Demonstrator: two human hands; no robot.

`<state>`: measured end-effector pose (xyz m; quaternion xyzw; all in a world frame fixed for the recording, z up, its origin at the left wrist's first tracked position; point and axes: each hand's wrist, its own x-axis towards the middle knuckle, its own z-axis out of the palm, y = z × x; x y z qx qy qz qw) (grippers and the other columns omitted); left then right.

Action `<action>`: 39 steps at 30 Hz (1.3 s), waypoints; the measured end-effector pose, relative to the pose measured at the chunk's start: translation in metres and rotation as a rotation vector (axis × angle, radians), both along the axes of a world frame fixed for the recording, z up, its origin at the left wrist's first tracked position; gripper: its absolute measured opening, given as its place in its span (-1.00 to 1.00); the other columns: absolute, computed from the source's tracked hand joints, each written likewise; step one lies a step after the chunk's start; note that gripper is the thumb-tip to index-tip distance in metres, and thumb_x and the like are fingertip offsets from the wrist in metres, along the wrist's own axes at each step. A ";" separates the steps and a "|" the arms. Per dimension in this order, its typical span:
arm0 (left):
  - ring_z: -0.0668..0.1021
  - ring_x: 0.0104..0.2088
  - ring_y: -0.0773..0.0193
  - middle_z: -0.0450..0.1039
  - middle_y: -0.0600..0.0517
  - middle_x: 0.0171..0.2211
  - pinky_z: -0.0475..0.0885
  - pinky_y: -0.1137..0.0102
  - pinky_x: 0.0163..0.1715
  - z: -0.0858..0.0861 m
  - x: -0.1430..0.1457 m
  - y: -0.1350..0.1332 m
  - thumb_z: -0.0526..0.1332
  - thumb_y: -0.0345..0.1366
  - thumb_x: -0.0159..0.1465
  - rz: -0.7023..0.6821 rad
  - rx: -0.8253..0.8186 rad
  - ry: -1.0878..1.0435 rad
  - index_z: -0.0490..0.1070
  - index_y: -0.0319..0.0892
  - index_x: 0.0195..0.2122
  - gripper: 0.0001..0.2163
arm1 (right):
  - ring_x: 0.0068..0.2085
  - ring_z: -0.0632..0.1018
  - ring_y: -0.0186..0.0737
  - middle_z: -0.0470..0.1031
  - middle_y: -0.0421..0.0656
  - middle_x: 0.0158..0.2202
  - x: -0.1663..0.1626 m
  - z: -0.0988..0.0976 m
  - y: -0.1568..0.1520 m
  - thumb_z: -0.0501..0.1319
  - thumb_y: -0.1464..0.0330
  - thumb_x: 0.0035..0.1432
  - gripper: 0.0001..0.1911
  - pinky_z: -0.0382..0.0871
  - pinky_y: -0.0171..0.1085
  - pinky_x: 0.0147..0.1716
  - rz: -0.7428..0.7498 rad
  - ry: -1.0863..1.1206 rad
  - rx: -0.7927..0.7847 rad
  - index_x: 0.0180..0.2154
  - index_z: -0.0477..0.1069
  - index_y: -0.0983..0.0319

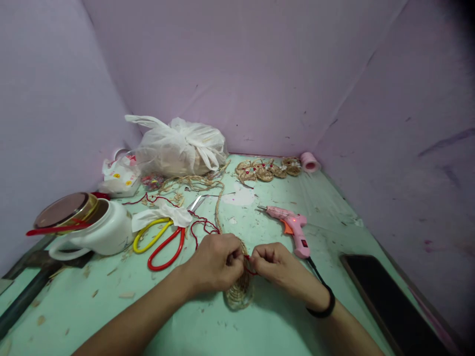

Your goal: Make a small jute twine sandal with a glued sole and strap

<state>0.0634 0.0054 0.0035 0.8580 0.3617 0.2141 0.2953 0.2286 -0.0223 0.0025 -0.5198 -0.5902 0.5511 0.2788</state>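
Between my two hands a short length of red yarn (250, 271) runs over a braided straw piece (238, 298) lying on the pale green tabletop. My left hand (221, 262) is closed in a pinch at the yarn, resting over the straw piece and hiding part of it. Just to its right, my right hand (273, 263) also pinches the yarn, its thumb and forefinger pressed together. A straw cord (218, 210) leads away from the piece toward the back. More loose red yarn (202, 222) lies left of my hands.
Scissors (181, 249) with red and yellow handles lie at left, near a tipped white teapot (107, 232) and a hammer (27, 291). A pink glue gun (293, 225) and a phone (386, 301) are at right. Behind are a plastic bag (185, 143), straw ornaments (264, 173) and a pink spool (309, 162).
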 end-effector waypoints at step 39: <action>0.23 -0.66 0.47 0.21 0.15 -0.67 0.16 0.53 -0.64 -0.001 -0.009 0.007 0.12 -0.23 0.09 0.113 -0.581 -0.485 0.32 -0.27 -0.50 -0.81 | -0.46 0.53 -0.31 0.52 -0.10 -0.42 -0.017 -0.008 -0.003 0.36 0.43 -0.14 -0.72 0.41 -0.32 -0.38 -0.325 0.830 -0.374 -0.32 0.38 0.32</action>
